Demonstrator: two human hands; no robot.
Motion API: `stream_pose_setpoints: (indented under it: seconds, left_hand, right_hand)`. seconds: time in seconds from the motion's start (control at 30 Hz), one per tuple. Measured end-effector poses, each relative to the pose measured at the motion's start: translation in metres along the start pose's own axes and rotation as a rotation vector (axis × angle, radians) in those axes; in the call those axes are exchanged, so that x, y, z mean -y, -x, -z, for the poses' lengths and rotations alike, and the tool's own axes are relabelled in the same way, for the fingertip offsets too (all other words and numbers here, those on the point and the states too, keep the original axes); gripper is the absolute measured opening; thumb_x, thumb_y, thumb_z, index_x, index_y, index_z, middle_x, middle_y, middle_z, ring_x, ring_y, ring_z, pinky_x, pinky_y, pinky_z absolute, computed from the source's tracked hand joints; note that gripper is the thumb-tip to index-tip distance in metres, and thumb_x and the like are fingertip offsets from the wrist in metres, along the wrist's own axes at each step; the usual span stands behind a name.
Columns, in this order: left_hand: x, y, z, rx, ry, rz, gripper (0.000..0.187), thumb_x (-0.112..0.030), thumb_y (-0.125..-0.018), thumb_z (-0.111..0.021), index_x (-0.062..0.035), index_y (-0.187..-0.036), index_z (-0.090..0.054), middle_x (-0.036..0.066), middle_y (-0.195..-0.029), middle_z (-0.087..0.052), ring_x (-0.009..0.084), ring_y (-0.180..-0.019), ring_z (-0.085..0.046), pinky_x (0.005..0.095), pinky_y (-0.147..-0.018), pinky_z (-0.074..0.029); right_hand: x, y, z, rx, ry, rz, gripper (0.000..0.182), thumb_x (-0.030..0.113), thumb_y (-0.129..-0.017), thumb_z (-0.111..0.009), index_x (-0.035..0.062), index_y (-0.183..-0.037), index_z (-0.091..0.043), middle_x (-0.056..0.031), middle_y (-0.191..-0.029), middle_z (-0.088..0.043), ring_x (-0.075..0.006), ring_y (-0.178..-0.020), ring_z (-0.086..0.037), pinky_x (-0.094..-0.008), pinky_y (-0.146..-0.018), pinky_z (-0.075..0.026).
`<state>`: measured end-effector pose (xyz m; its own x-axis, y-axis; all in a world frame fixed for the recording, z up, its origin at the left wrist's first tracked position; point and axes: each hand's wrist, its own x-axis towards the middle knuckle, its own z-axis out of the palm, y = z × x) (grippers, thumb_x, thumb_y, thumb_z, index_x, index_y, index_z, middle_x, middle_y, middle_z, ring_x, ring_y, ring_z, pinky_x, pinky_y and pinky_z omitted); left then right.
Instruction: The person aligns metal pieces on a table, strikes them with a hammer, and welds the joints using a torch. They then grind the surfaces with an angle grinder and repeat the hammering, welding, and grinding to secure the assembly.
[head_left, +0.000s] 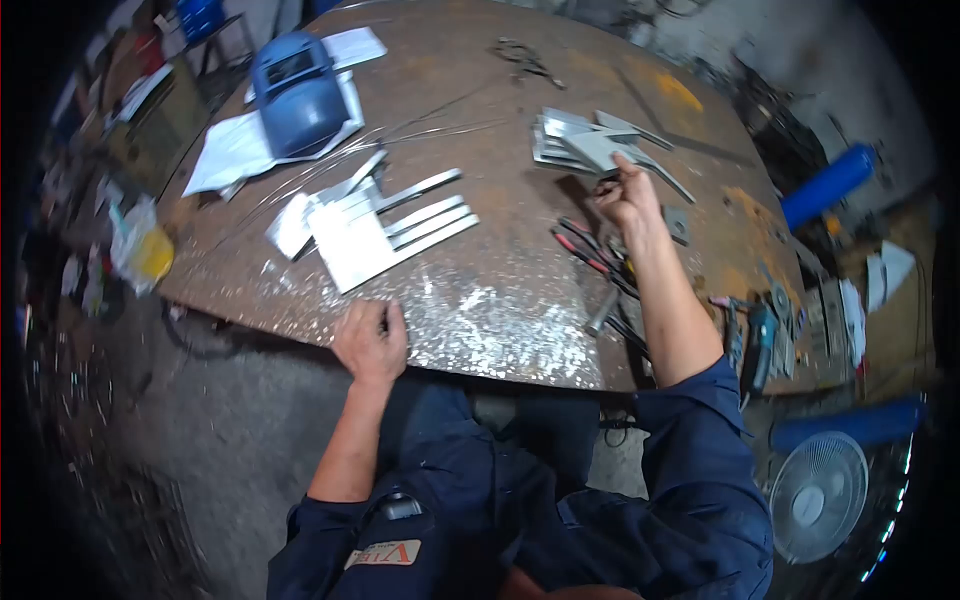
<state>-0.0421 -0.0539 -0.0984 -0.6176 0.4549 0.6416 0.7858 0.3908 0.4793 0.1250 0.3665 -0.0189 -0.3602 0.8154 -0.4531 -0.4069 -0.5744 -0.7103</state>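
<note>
My right hand (628, 200) pinches the near corner of a flat grey metal plate (597, 150) between thumb and fingers, at the right of the table. The plate overlaps a small pile of similar metal pieces (565, 123), some of them with narrow arms. Curled into a loose fist, my left hand (370, 340) rests at the table's front edge, with nothing showing in it. Just beyond it lies a stack of silvery metal plates (355, 245) with long strips pointing right. Red-handled pliers (582, 248) lie close below my right hand.
A blue welding mask (298, 95) sits on white paper (230, 155) at the back left, beside thin rods (300, 175). A clamp-like tool (528, 60) lies at the far side. An angle grinder (762, 345) and other tools crowd the right edge. A fan (820, 497) stands beyond.
</note>
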Motion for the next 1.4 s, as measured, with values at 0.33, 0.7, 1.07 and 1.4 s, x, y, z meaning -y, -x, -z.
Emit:
stream_pose_setpoints:
  seconds: [0.33, 0.7, 1.07, 1.4]
  left_hand:
    - [0.002, -0.004, 0.001, 0.047, 0.014, 0.042, 0.016, -0.017, -0.086, -0.080, -0.0085, -0.081, -0.068, 0.010, -0.078, -0.063, 0.0346, -0.075, -0.065, 0.0466, -0.070, -0.049]
    - [0.054, -0.099, 0.012, 0.276, -0.425, -0.319, 0.084, -0.028, -0.082, -0.089, 0.0052, -0.148, -0.051, 0.033, -0.138, -0.056, 0.0475, -0.131, -0.056, 0.0526, -0.108, -0.048]
    - [0.009, -0.118, 0.026, 0.480, -0.487, -0.236, 0.067, -0.024, -0.064, -0.100, 0.0061, -0.112, -0.064, 0.029, -0.118, -0.066, 0.0478, -0.112, -0.066, 0.0504, -0.095, -0.055]
    - [0.007, -0.128, 0.024, 0.731, -0.307, -0.068, 0.031, -0.026, -0.087, -0.085, 0.0001, -0.104, -0.078, 0.024, -0.093, -0.076, 0.0403, -0.093, -0.075, 0.0476, -0.082, -0.058]
  right_hand:
    - [-0.017, 0.002, -0.060, 0.192, 1.189, 0.085, 0.072, 0.063, -0.109, -0.050, -0.0002, -0.084, -0.075, -0.0016, -0.067, -0.056, -0.0135, -0.054, -0.045, -0.0339, -0.054, -0.041]
    - [0.013, 0.243, 0.149, -0.060, 1.477, 0.551, 0.037, 0.032, -0.096, -0.077, -0.0038, -0.101, -0.079, -0.0208, -0.085, -0.077, -0.0315, -0.073, -0.075, -0.0422, -0.069, -0.056]
    - [0.118, 0.230, 0.435, -0.792, 1.779, 0.547, 0.083, 0.060, -0.089, -0.078, -0.0123, -0.128, -0.064, -0.0384, -0.115, -0.071, -0.0524, -0.112, -0.069, -0.0519, -0.100, -0.053]
    - [0.189, 0.187, 0.468, -0.423, 0.741, 0.092, 0.043, 0.042, -0.085, -0.079, 0.0072, -0.107, -0.069, -0.0068, -0.081, -0.072, -0.0210, -0.060, -0.068, -0.0347, -0.053, -0.056]
